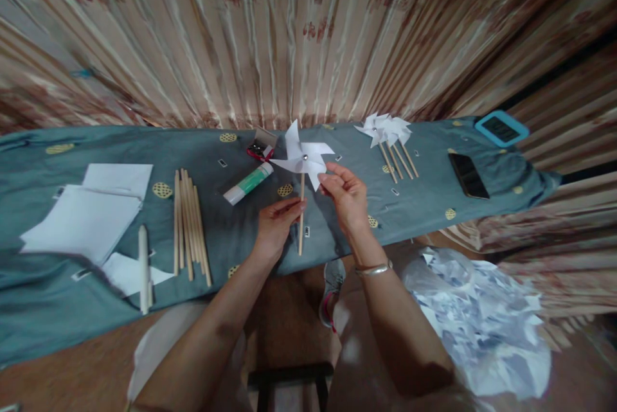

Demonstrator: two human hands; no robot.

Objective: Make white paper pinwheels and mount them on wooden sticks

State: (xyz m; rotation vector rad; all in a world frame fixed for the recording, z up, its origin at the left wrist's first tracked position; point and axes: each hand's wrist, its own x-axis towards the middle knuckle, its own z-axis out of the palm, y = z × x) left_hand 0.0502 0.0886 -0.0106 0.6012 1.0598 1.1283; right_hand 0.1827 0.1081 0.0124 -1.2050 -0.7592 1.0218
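A white paper pinwheel [313, 153] with a silver pin at its centre stands upright on a thin wooden stick. My left hand [276, 224] is closed round that stick, pinching it below the blades. At the lower right blade, my right hand [346, 197] has its thumb and forefinger closed on the paper edge. Just behind and left lie a green-and-white glue stick [249, 183] and a small open red box [261, 144] with dark shiny bits inside. Several finished pinwheels [385, 129] lie together to the right, their sticks toward me.
A row of wooden sticks [190, 225] lies left, beside a white pen-like tool [143, 264] and white paper sheets [84, 219]. A phone [468, 175] and a blue-framed timer [502, 128] are far right. Below the cloth-covered table [424, 206] sits a bag of paper pieces [482, 315].
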